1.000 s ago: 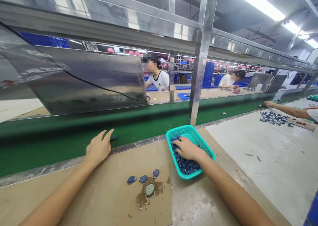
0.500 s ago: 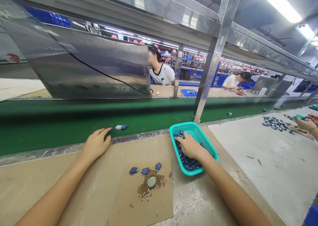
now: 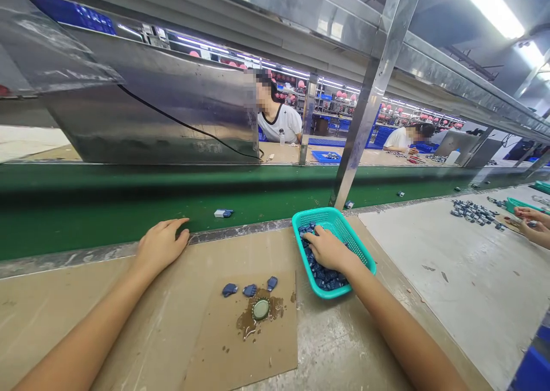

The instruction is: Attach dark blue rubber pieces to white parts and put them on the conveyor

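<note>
My right hand [image 3: 329, 250] lies palm down inside a teal plastic basket [image 3: 359, 244], its curled fingers buried among several small dark blue parts [image 3: 324, 277]; what they hold is hidden. My left hand [image 3: 161, 243] rests at the edge of the bench beside the green conveyor belt [image 3: 129, 207], fingers loosely apart and holding nothing. A small blue and white part [image 3: 223, 212] lies on the belt to the right of that hand. Three blue parts [image 3: 249, 288] sit on a sheet of cardboard [image 3: 240, 333] above a round metal cap [image 3: 260, 309] set in a brown stain.
A metal post [image 3: 365, 110] stands just behind the basket. To the right a co-worker's hands [image 3: 531, 225] work near more small parts [image 3: 472, 213] on a white surface. Two other people sit beyond the belt, behind a steel panel [image 3: 163, 116].
The blue and white part has ridden the belt to the right, away from my left hand. That hand has drawn back a little from the belt. My right hand stays in the basket.
</note>
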`<state>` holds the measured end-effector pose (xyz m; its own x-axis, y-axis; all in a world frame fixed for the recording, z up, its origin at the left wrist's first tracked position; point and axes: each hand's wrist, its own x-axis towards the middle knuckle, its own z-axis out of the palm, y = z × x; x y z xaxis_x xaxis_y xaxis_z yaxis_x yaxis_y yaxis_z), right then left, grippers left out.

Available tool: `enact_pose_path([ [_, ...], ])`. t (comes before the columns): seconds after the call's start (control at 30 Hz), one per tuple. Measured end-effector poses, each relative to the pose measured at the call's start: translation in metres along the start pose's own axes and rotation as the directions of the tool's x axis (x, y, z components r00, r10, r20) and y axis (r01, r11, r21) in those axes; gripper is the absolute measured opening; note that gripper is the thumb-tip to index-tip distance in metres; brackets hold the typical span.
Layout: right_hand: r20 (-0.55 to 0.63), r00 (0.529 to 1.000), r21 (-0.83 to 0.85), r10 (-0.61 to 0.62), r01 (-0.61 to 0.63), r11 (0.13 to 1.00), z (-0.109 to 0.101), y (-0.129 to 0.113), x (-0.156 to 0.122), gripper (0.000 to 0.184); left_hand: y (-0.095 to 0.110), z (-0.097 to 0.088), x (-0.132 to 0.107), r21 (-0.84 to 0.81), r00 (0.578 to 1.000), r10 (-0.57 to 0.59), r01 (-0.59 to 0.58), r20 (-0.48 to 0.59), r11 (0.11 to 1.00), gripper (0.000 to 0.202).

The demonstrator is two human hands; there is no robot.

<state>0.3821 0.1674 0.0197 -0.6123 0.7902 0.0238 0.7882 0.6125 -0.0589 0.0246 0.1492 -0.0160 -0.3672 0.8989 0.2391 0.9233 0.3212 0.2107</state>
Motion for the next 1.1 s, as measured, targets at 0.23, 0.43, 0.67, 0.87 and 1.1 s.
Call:
enact_pose_path([
  [0.23,0.012,1.000,-0.004,0.012,-0.012,1.000,0.0014,0.0004,-0.0006,0.034,-0.0010,-0.0038,0.0026,-0.003,0.999,0.009,-0.009,0.044,1.000,0.050],
  [0.43,0.010,1.000,-0.004,0.010,-0.010,1.000,0.0021,0.0008,0.0000,0.035,-0.0029,0.0007,0.0031,-0.009,1.000,0.011,-0.011,0.020,1.000,0.052],
  [0.67,0.011,1.000,0.001,0.008,-0.008,1.000,0.0021,0.0006,0.0001,0.035,-0.0020,-0.0005,0.0005,-0.016,1.000,0.012,-0.012,-0.003,1.000,0.051],
  [0.87,0.011,1.000,0.002,0.008,-0.008,1.000,0.0022,0.0006,-0.0003,0.035,-0.0006,-0.0010,0.0009,-0.024,1.000,0.008,-0.008,-0.004,1.000,0.052],
  [1.1,0.014,1.000,-0.002,0.012,-0.012,1.000,0.0040,0.0018,0.0007,0.037,0.0004,-0.0018,-0.0002,-0.035,1.000,0.000,0.001,0.009,0.999,0.052],
])
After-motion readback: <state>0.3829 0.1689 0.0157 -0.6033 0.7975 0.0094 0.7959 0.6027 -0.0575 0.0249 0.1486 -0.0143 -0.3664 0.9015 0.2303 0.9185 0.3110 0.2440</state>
